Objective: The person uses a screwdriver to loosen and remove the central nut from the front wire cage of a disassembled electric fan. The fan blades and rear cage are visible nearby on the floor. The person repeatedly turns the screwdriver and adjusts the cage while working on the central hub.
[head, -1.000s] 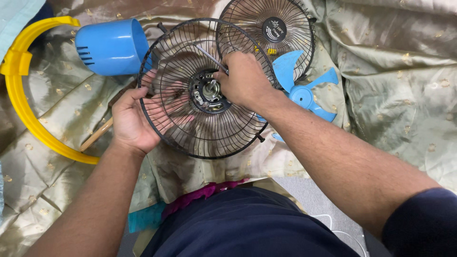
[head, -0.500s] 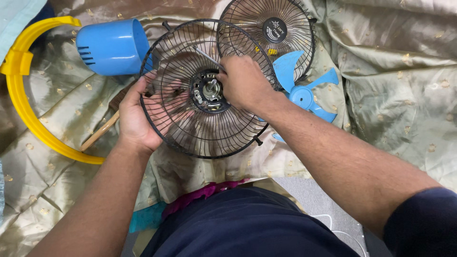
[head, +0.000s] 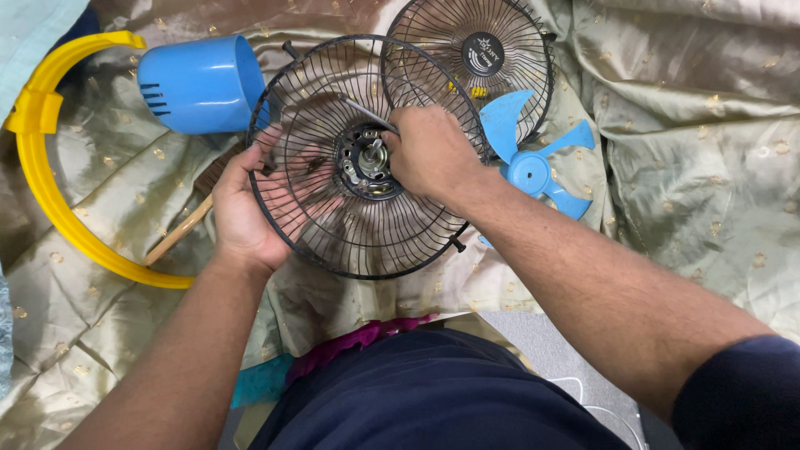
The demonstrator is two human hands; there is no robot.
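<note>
While left hand (head: pixel 242 212) grips the rear guard (head: pixel 367 242) rim, right hand (head: pixel 429 154) closed on screwdriver (head: pixel 367 112) at motor hub (head: pixel 367 162); next probably needs steady turning.

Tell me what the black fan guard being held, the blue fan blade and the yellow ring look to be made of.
Black round fan guard: thin metal wire, probably painted or coated black, going by its fine spokes and rings. Blue three-lobed fan blade: moulded plastic, smooth with a soft sheen. Yellow ring: likely glossy plastic, evenly coloured, with a moulded clip.
</note>
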